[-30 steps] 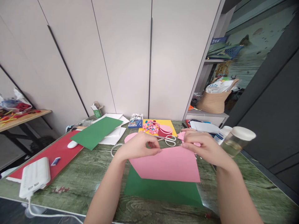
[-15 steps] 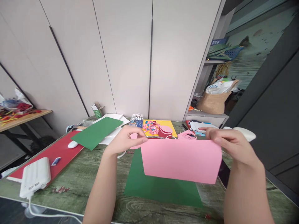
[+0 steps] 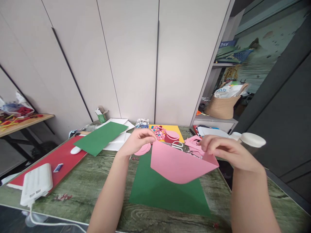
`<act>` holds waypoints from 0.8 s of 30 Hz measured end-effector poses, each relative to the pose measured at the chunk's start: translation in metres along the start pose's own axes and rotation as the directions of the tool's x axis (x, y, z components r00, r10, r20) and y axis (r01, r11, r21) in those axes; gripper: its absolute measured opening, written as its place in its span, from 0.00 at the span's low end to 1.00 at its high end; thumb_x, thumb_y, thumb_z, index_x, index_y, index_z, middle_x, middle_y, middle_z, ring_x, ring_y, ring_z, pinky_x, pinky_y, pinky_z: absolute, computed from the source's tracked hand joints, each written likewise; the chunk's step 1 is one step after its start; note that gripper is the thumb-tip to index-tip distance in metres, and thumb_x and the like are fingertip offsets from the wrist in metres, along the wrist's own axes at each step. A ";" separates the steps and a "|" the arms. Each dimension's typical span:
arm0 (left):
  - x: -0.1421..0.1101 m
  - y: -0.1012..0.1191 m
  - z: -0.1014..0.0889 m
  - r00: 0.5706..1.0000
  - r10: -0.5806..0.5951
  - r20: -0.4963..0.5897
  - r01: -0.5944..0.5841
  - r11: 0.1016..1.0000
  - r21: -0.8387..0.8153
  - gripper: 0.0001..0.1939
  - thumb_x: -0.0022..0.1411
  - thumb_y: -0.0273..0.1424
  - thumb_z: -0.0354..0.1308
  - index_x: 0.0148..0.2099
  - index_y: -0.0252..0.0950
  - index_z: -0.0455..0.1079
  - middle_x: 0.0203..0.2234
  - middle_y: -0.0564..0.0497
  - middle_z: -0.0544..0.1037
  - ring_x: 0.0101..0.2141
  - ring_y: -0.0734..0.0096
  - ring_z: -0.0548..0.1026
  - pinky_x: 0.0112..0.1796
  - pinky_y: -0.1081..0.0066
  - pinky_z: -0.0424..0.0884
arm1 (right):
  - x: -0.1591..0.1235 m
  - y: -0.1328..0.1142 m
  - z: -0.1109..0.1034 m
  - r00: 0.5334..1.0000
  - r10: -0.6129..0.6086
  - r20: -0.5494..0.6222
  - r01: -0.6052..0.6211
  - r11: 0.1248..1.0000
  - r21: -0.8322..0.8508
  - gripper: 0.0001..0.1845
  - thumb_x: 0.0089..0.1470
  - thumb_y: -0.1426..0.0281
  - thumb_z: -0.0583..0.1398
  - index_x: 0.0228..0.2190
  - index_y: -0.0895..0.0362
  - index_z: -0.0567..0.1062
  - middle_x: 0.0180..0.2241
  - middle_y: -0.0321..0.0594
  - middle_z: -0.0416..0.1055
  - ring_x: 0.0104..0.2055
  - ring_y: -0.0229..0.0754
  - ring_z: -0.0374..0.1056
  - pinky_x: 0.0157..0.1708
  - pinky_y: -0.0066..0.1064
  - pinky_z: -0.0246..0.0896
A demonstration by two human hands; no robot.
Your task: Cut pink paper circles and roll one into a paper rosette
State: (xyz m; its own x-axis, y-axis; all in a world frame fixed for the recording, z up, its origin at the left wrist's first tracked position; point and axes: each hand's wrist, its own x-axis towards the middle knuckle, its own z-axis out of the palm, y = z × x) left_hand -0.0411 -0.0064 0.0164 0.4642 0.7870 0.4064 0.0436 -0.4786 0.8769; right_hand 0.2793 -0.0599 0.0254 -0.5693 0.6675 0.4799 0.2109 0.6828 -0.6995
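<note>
Across the green wood-grained bench (image 3: 87, 187), a green sheet (image 3: 170, 202) lies flat at six o'clock, partly beneath the pink sheet (image 3: 181, 165), which hangs in the air directly ahead with its lower edge bowed. At the pink sheet's ten o'clock the left hand (image 3: 136, 142) has its grip pinching the upper corner, while at two o'clock the right hand (image 3: 225, 150) has its grip pinching the curled far end. Beyond, white-handled scissors (image 3: 177, 145) lie at twelve o'clock and small, mostly pink pom-poms (image 3: 159, 132) at eleven.
</note>
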 end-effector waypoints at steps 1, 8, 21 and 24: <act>0.001 0.001 0.004 1.000 -0.004 0.029 0.005 1.000 -0.017 0.06 0.53 0.31 0.58 0.29 0.33 0.69 0.25 0.52 0.73 0.28 0.77 0.70 0.32 0.73 0.66 | 0.003 -0.001 0.003 1.000 0.001 0.005 -0.001 1.000 -0.013 0.08 0.56 0.67 0.54 0.29 0.52 0.72 0.34 0.42 0.69 0.41 0.43 0.65 0.42 0.40 0.61; 0.002 0.010 0.031 0.980 -0.008 0.198 0.033 0.992 -0.126 0.07 0.60 0.30 0.50 0.35 0.33 0.67 0.30 0.49 0.74 0.33 0.74 0.72 0.36 0.70 0.66 | 0.017 -0.004 0.020 0.997 0.074 0.037 -0.071 0.995 -0.070 0.13 0.59 0.64 0.50 0.29 0.54 0.71 0.44 0.45 0.65 0.48 0.45 0.62 0.42 0.36 0.61; 0.003 0.007 0.036 0.970 -0.017 0.241 0.054 0.987 -0.150 0.06 0.60 0.31 0.51 0.34 0.34 0.67 0.32 0.49 0.72 0.35 0.72 0.72 0.38 0.70 0.66 | 0.022 -0.004 0.028 0.995 0.089 0.047 -0.093 0.993 0.069 0.11 0.57 0.65 0.52 0.30 0.54 0.72 0.43 0.44 0.65 0.45 0.43 0.64 0.42 0.36 0.60; 0.003 0.007 0.036 0.971 -0.019 0.236 0.055 0.988 -0.146 0.06 0.60 0.31 0.51 0.33 0.35 0.67 0.32 0.50 0.72 0.35 0.73 0.71 0.38 0.70 0.66 | 0.023 -0.004 0.030 0.993 0.097 0.065 -0.103 0.989 0.104 0.11 0.58 0.65 0.52 0.30 0.54 0.72 0.43 0.44 0.64 0.45 0.43 0.64 0.43 0.36 0.60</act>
State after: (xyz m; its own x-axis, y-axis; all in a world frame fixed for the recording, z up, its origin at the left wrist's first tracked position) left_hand -0.0075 -0.0217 0.0146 0.6592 0.6816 0.3175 -0.0609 -0.3725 0.9260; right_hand 0.2417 -0.0563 0.0234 -0.5970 0.7095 0.3744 0.1847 0.5758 -0.7965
